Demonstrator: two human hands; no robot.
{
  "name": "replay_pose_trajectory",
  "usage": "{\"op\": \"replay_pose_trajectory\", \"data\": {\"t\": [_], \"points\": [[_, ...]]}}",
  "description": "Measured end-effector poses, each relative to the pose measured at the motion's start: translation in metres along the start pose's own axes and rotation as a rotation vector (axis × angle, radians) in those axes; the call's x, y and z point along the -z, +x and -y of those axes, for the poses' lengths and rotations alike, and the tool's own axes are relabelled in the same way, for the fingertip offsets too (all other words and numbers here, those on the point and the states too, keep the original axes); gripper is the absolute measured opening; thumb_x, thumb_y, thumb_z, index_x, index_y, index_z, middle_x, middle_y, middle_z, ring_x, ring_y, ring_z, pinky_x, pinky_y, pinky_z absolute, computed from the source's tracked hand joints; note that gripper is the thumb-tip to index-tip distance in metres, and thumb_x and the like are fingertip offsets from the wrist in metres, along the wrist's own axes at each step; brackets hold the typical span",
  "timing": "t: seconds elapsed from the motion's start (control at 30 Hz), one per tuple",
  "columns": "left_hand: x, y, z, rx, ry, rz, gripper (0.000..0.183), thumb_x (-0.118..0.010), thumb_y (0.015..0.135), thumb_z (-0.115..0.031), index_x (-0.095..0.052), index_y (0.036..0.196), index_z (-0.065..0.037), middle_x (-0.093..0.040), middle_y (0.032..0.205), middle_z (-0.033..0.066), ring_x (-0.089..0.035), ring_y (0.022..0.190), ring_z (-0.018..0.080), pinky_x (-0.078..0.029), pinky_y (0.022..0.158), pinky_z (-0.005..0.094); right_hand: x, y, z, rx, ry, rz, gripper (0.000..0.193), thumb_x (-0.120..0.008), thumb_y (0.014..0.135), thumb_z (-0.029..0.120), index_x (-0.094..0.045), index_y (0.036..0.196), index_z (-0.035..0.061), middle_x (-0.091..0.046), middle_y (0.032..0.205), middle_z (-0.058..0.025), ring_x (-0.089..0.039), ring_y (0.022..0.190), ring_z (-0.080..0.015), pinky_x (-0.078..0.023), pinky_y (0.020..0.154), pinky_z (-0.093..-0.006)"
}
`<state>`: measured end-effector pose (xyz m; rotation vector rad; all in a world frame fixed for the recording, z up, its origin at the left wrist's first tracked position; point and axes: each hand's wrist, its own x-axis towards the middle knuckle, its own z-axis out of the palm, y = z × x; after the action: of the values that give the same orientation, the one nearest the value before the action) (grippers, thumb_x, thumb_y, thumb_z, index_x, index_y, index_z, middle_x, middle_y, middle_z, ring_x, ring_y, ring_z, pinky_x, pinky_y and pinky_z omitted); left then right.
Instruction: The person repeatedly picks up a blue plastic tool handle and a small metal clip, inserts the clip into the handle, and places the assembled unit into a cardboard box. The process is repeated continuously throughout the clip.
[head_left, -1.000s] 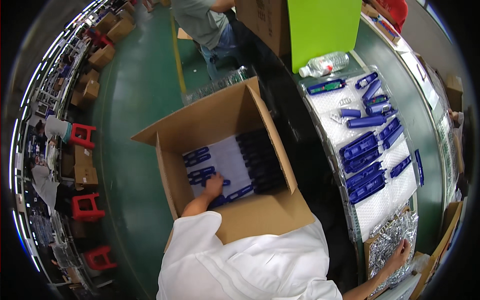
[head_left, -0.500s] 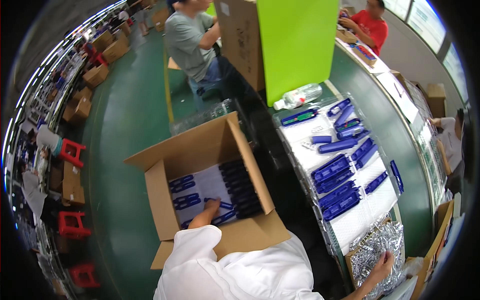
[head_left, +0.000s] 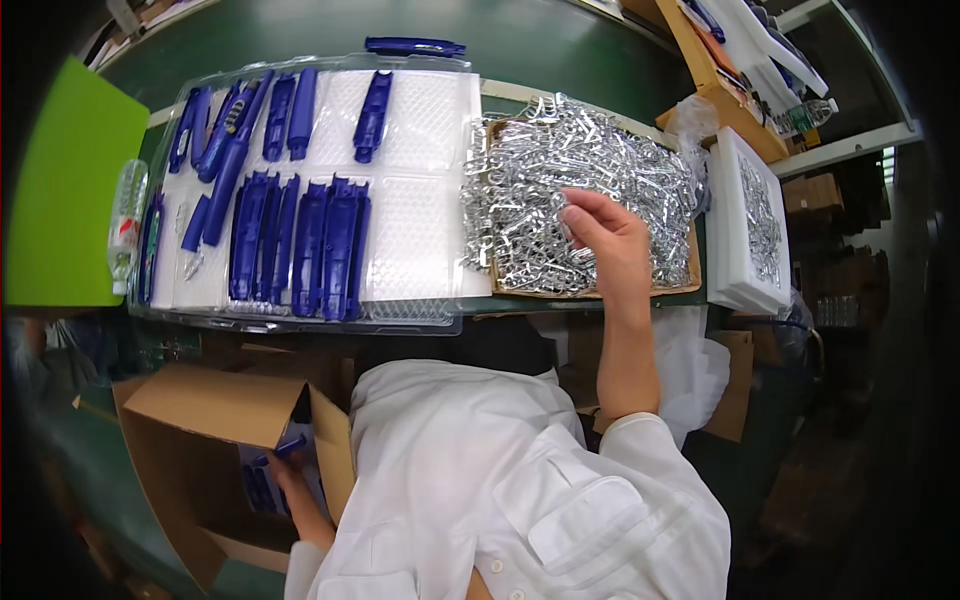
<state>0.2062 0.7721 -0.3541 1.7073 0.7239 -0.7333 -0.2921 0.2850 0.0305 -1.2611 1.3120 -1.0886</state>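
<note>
My left hand (head_left: 285,470) reaches down into a cardboard box (head_left: 205,405) at the lower left, its fingers closed on a long blue plastic shell (head_left: 291,447). More blue shells (head_left: 258,488) lie deeper in that box, partly covered by its flaps. Over a shallow carton heaped with small silver metal parts (head_left: 520,200), my right hand (head_left: 615,240) pinches thumb and forefinger together. A silvery glint shows at those fingertips, looking like one small metal part. Left of the carton, a clear plastic tray (head_left: 420,240) with white dimpled lining carries several blue shell halves (head_left: 330,240).
A plastic bottle (head_left: 126,225) lies by the tray's left end, next to a bright green panel (head_left: 70,190). One blue shell (head_left: 415,47) sits beyond the tray. Right of the carton stands a white foam box (head_left: 735,220) with more metal parts, near a wooden shelf (head_left: 735,110).
The view has swung right toward the bench, so the box now appears at lower left. My right hand remains over the metal parts, and my left hand is still inside the box.
</note>
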Motion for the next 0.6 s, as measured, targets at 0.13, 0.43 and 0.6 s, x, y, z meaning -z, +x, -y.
{"op": "replay_pose_trajectory", "data": {"t": [0.13,0.43,0.6], "points": [[0.003,-0.11,-0.053,-0.567,-0.018,0.012,0.044,-0.048,0.107,-0.042,-0.059,0.123,-0.003,-0.061,0.097,0.007,-0.059,0.083,0.02,-0.051,0.074,0.0315,0.004,-0.007,0.006,0.008,0.03,0.052,0.025,-0.07,0.096,0.006,-0.074,0.12,-0.0013,-0.073,0.096,-0.004,-0.068,0.082,-0.0105,-0.053,0.069,-0.0225],[-0.103,-0.41,-0.17,-1.164,-0.125,0.724,0.06,-0.047,0.108,-0.049,-0.04,0.145,-0.002,-0.067,0.112,0.0154,-0.061,0.076,0.018,-0.053,0.072,0.0314,0.023,-0.034,-0.011,0.049,-0.012,-0.063,0.031,-0.067,0.088,-0.012,-0.068,0.118,-0.0033,-0.066,0.111,-0.0059,-0.063,0.098,-0.0115,-0.051,0.083,-0.0239],[-0.185,-0.46,-0.151,-0.489,0.23,1.371,0.071,-0.05,0.107,-0.05,-0.039,0.154,0.001,-0.066,0.12,0.0167,-0.064,0.093,0.0143,-0.054,0.083,0.027,0.002,-0.062,0.012,0.507,-0.201,0.204,0.022,-0.067,0.08,-0.018,-0.068,0.097,-0.004,-0.067,0.102,-0.0128,-0.064,0.095,-0.0201,-0.051,0.082,-0.0282]]}}
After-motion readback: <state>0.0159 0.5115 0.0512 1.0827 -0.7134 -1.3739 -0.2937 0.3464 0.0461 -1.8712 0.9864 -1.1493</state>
